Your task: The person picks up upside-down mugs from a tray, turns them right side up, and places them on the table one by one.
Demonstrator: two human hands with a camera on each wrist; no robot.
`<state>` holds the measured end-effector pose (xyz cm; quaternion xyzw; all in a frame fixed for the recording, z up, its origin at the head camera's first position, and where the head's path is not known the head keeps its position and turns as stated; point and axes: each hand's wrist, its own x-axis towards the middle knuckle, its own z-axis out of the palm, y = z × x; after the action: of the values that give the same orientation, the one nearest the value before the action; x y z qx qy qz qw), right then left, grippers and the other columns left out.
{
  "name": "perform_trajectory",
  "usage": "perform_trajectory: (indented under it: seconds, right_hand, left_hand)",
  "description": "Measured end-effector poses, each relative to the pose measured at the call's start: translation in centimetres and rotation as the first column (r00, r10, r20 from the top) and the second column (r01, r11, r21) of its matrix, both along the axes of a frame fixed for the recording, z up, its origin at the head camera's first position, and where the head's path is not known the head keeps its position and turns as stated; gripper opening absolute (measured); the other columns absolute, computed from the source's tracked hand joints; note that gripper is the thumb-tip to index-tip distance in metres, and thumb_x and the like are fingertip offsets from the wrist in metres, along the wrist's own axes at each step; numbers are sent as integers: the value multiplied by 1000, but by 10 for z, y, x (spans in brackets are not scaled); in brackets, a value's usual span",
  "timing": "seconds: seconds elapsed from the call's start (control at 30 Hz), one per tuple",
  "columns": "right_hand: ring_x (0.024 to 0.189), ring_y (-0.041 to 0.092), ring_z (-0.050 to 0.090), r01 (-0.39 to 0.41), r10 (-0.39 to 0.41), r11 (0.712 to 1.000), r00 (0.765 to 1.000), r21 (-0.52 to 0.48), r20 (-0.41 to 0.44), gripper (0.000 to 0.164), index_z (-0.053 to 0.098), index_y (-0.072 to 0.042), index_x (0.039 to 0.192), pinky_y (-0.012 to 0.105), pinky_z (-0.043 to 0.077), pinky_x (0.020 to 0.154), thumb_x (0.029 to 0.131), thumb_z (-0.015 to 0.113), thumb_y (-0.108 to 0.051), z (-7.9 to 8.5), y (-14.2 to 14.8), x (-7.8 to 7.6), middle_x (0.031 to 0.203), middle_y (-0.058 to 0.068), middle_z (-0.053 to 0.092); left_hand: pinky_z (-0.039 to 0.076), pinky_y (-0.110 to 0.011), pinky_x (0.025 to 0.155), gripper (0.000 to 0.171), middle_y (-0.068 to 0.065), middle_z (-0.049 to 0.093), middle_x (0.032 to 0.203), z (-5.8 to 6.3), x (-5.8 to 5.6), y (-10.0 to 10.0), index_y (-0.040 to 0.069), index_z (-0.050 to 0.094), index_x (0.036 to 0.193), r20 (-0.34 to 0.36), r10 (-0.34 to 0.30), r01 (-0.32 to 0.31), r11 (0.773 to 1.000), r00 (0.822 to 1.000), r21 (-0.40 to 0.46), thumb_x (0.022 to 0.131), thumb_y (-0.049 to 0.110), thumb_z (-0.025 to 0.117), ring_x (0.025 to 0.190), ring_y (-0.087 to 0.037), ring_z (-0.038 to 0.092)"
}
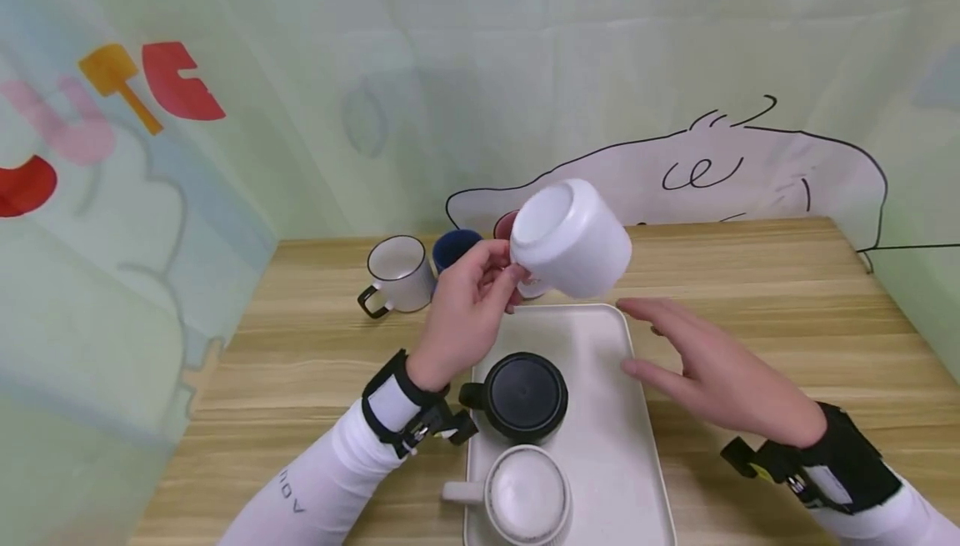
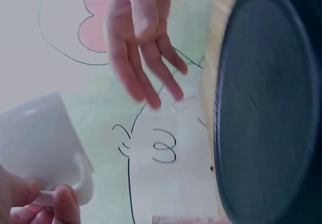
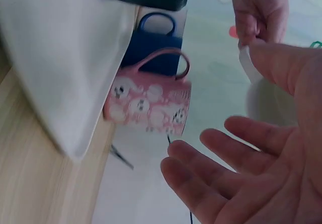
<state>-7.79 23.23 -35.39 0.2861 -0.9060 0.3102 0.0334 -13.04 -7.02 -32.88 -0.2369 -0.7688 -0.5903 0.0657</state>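
Left fingers (image 2: 65,204) pinch the upturned white mug (image 1: 573,237) by its handle (image 2: 84,183); right fingers (image 3: 193,183) spread, empty. A slack pinch could drop it onto the tray (image 1: 603,413).

Bright, soft light is washing the far backdrop (image 1: 600,54); the cup (image 1: 581,246) is gleaming; the right wrist view is blurring the tray (image 3: 65,68).
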Motion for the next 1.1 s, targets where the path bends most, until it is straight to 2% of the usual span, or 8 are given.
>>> perform_trajectory:
  seconds: [0.17, 0.3, 0.43, 0.57, 0.67, 0.87, 0.97, 1.1]
  right_hand:
    - [130, 27, 63, 2, 19, 989, 990, -148, 137, 55, 52, -10, 153, 48, 57, 101, 105, 71, -29, 5, -17, -15, 151, 9, 58]
    - [123, 24, 68, 46, 24, 959, 970, -280, 240, 52, 54, -7, 151, 41, 59, 97, 105, 71, -26, 9, -33, -27, 146, 8, 61]
    - [112, 24, 72, 86, 50, 909, 949, -408, 312, 45, 57, -4, 145, 35, 61, 91, 105, 70, -20, 11, -49, -37, 137, 10, 65]
    - [103, 31, 73, 122, 103, 826, 927, -550, 361, 38, 59, -4, 142, 36, 62, 83, 107, 66, -14, 12, -62, -42, 128, 13, 67]
    - [103, 34, 70, 140, 132, 761, 922, -633, 363, 34, 61, -5, 141, 35, 62, 80, 108, 64, -14, 10, -68, -43, 124, 14, 68]
    - [97, 30, 68, 166, 128, 647, 938, -744, 321, 29, 65, 0, 135, 31, 60, 77, 108, 64, -9, 5, -76, -42, 121, 16, 66]
    - [92, 28, 68, 174, 112, 616, 946, -768, 303, 27, 67, 1, 133, 30, 60, 77, 107, 65, -7, 1, -77, -41, 117, 17, 66]
    - [85, 27, 67, 158, 79, 607, 963, -779, 256, 27, 68, 2, 131, 30, 61, 78, 105, 65, -3, -2, -75, -39, 111, 15, 68]
  left_hand:
    - [60, -30, 75, 23, -17, 69, 111, -1, -3, 6, -6, 60, 131, 66, -39, 31, 993, 997, 111, 109, 2, 57, 83, -25, 66]
    - [62, -41, 82, 24, -19, 68, 109, -2, -5, 9, -5, 58, 132, 109, -69, 48, 983, 992, 179, 109, 3, 57, 85, -25, 65]
    - [62, -47, 85, 24, -19, 67, 106, -4, -7, 13, -4, 58, 132, 135, -95, 63, 972, 986, 224, 109, 4, 58, 85, -25, 66]
    - [61, -37, 84, 25, -19, 66, 106, -7, -7, 18, -4, 57, 134, 168, -148, 97, 955, 975, 279, 110, 5, 56, 86, -23, 66]
    - [60, -30, 83, 27, -18, 65, 106, -10, -6, 21, -4, 56, 135, 189, -182, 114, 939, 965, 324, 110, 4, 54, 86, -21, 66]
    - [60, -28, 83, 29, -14, 65, 107, -12, -5, 27, -4, 54, 139, 228, -226, 120, 908, 947, 402, 111, 4, 52, 86, -19, 67]
    - [61, -29, 85, 29, -14, 66, 109, -13, -4, 29, -3, 53, 140, 240, -237, 120, 901, 942, 417, 111, 5, 53, 87, -19, 68]
    - [61, -29, 84, 28, -18, 67, 110, -15, -3, 30, -3, 54, 137, 235, -251, 139, 902, 939, 409, 111, 3, 54, 89, -19, 69]
